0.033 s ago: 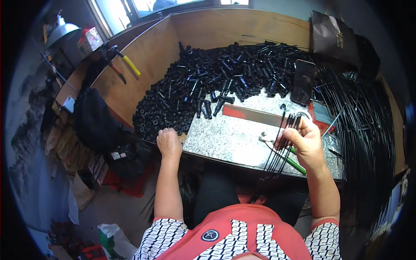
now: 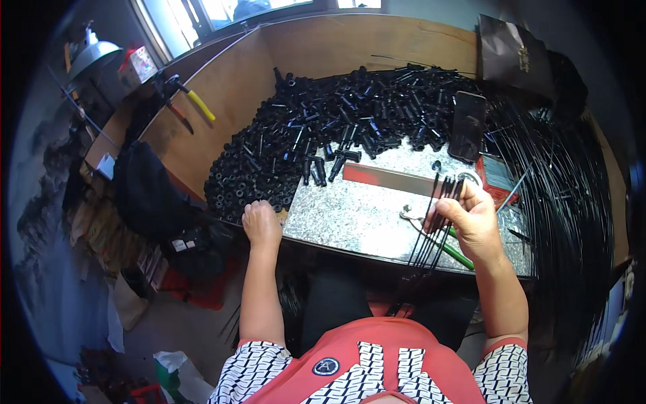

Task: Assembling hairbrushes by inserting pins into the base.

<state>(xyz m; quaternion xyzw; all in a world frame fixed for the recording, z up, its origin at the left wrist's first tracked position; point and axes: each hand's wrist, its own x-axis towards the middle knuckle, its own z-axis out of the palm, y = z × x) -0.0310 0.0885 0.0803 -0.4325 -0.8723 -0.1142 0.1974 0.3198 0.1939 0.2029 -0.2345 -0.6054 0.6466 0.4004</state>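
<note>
My right hand (image 2: pixel 471 219) is raised over the right part of the speckled board (image 2: pixel 336 215). Thumb and fingers pinch a bunch of several thin black rods (image 2: pixel 418 246), fanned out and pointing down past the board's front edge. Behind them lies a pair of green-handled pliers (image 2: pixel 459 257), partly covered. My left hand (image 2: pixel 262 223) is closed, its fingers curled down at the front edge of the table, beside small black ring-shaped parts (image 2: pixel 232 192). Whatever is in those fingers, if anything, is hidden. A flat metal bar (image 2: pixel 387 178) with a reddish end lies across the board.
A large heap of black tubular parts (image 2: pixel 377 108) fills the back, walled by wooden panels (image 2: pixel 377 40). At the right are a dark phone (image 2: pixel 468 128), a red box (image 2: pixel 494 180) and a mass of long black rods (image 2: pixel 572 195). Yellow-handled pliers (image 2: pixel 200 106) hang over the left panel.
</note>
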